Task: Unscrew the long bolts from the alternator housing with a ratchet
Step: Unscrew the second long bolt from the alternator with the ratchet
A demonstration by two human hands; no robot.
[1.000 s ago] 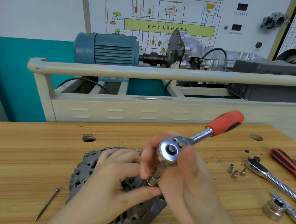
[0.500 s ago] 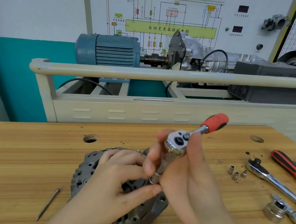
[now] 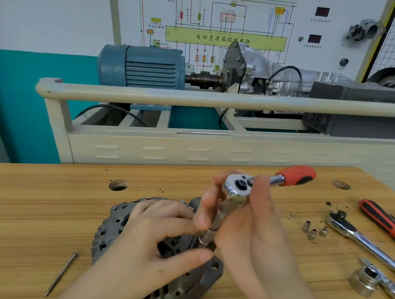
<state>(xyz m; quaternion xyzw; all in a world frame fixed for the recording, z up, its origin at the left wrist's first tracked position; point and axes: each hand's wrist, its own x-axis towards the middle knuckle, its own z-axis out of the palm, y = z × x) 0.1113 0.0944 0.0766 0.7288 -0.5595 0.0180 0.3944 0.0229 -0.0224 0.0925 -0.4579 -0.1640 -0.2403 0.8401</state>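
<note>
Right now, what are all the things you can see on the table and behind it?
Alternator: one, grey, bench centre, under left hand.
Ratchet: one, chrome, red handle, socket extension on alternator.
Long bolt: one, grey, loose left of alternator.
Small sockets: three, silver, right of the hands.
Spare ratchets: two, chrome, right side.
Screwdriver: one, red-black, far right.
Wooden bench: one, tan.
Electric motor: one, blue, behind the rail.
Left hand: rests on alternator.
Right hand: fingers pinch ratchet head.
</note>
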